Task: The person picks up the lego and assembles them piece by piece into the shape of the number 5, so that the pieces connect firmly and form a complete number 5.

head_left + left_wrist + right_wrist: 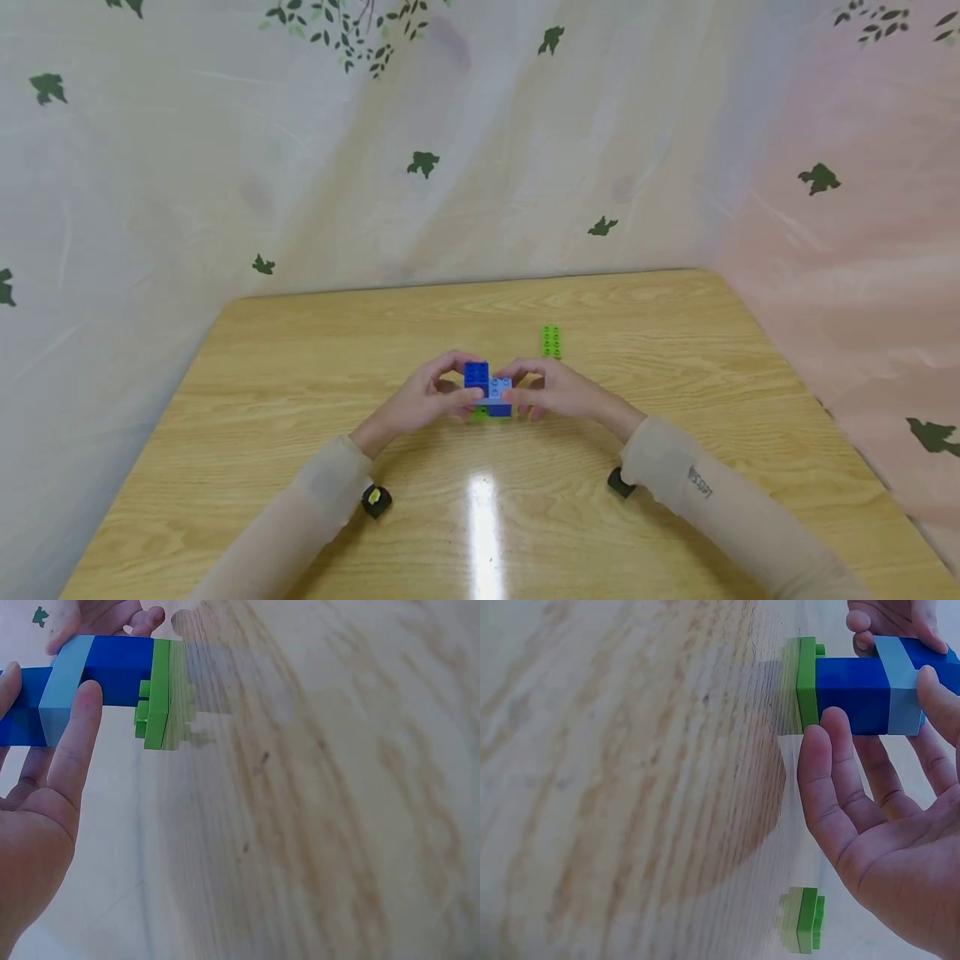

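Midway between the side edges of the table [300, 358], a brick stack [491, 400] is pinched between thumb and fingers by the left hand [429, 396] and right hand [564, 390], apparently so its blue bricks [476, 372] are steadied above the green base [160, 694].

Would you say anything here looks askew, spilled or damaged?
Nothing stands out: the stepped brick stack looks upright and square between the left hand and right hand, and the separate green brick lies flat on the table.
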`<state>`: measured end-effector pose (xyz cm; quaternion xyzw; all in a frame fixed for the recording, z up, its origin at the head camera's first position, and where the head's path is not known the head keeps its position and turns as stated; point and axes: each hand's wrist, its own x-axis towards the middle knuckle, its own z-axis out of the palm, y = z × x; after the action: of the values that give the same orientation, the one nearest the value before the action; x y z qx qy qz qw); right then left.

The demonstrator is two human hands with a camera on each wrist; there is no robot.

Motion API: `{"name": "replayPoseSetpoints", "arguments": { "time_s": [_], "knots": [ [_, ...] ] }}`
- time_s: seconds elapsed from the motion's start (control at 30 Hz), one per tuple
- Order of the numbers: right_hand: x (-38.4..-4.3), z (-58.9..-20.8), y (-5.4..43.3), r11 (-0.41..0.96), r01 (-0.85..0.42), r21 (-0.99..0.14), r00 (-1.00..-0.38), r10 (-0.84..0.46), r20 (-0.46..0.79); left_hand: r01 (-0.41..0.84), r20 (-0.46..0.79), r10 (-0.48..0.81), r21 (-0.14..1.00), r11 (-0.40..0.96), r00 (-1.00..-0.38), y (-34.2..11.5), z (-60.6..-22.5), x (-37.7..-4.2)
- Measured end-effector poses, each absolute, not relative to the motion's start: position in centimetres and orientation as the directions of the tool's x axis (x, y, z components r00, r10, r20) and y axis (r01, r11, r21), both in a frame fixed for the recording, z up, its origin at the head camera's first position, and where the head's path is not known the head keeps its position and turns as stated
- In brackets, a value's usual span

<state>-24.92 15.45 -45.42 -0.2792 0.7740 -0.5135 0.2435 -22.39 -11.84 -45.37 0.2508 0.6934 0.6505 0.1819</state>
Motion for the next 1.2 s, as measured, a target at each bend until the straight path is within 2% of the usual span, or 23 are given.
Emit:
{"name": "replayPoseSetpoints", "arguments": {
  "time_s": [0.4, 0.73, 0.83, 0.93, 1.07, 1.2],
  "knots": [
    [-24.8, -44.9, 15.8, 0.336, -0.186, -0.923, -0.729, -0.677, -0.099, 0.134, 0.064, 0.61, 0.988, 0.07, -0.79, -11.7, -44.7, -22.6],
    [-24.6, -44.5, 15.5, 0.372, -0.245, -0.895, -0.73, -0.679, -0.082, 0.12, 0.015, 0.609, 0.984, 0.131, -0.793, -12.0, -44.3, -22.3],
    [-24.9, -44.3, 15.9, 0.41, -0.262, -0.874, -0.765, -0.641, -0.071, 0.112, 0.001, 0.602, 0.983, 0.146, -0.798, -12.0, -44.3, -22.2],
    [-25.6, -44.1, 16.9, 0.447, -0.254, -0.858, -0.826, -0.562, -0.049, 0.109, -0.005, 0.594, 0.982, 0.155, -0.804, -12.0, -44.4, -22.2],
    [-26.9, -44.1, 18.3, 0.516, -0.18, -0.837, -0.901, -0.428, -0.07, 0.112, -0.01, 0.594, 0.98, 0.167, -0.804, -12.1, -44.5, -22.0],
    [-28.0, -44.3, 19.2, 0.6, -0.082, -0.796, -0.941, -0.309, -0.136, 0.102, -0.026, 0.595, 0.978, 0.181, -0.804, -12.1, -44.5, -21.8]
  ]
}}
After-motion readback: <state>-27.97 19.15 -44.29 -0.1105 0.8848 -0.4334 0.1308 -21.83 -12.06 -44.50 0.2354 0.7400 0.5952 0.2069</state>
